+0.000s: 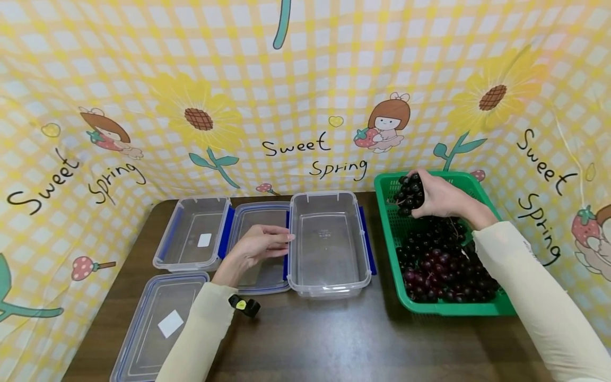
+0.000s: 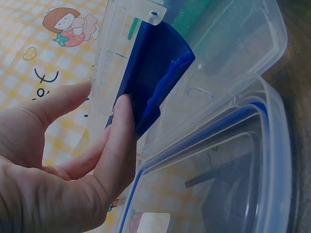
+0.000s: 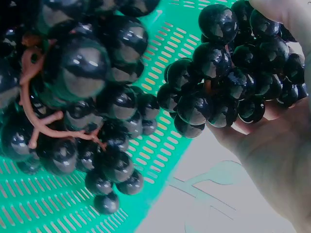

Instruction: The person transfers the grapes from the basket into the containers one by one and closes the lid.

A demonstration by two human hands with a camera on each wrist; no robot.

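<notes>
My right hand [image 1: 441,196] grips a small bunch of black grapes [image 1: 410,193] over the far part of a green basket [image 1: 389,223]. In the right wrist view, the held grapes [image 3: 233,73] cluster against the palm and fingers. More black grapes [image 1: 431,236] and dark red grapes [image 1: 444,270] lie in the basket. My left hand [image 1: 258,246] is at the left rim of a clear plastic container [image 1: 329,254], which stands uncovered in the middle. As the left wrist view shows, its fingers pinch the wall beside a blue latch [image 2: 158,68].
A second clear container [image 1: 191,239] stands at the far left. One blue-edged lid [image 1: 253,209] lies between the two containers, and another lid [image 1: 157,318] lies nearer at the left. Behind the brown table [image 1: 305,339] hangs a yellow checked cloth [image 1: 296,95].
</notes>
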